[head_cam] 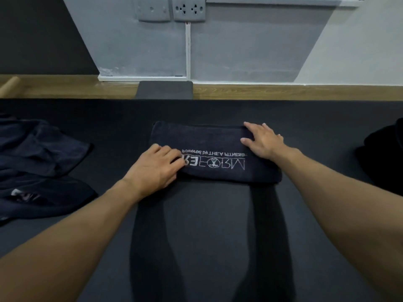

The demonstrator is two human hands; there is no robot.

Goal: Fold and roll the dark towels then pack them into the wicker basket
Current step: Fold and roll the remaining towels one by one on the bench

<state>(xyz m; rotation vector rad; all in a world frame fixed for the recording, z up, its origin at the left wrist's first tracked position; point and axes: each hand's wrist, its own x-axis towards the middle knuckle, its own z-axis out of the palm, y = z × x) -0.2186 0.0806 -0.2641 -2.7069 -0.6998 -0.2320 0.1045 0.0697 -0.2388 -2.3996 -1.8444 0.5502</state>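
Note:
A dark navy towel (209,144), folded into a rectangle with white printed lettering facing up, lies on the dark mat in the middle of the view. My left hand (157,168) rests on its near-left end, fingers curled over the edge of the fabric. My right hand (261,140) lies flat on the far-right corner with fingers spread. A heap of unfolded dark towels (37,162) sits at the left. The wicker basket is not in view.
The dark mat (207,225) covers the floor in front of me. A wooden floor strip (283,91) and a grey wall with sockets (189,9) lie behind it. A dark object (388,153) sits at the right edge.

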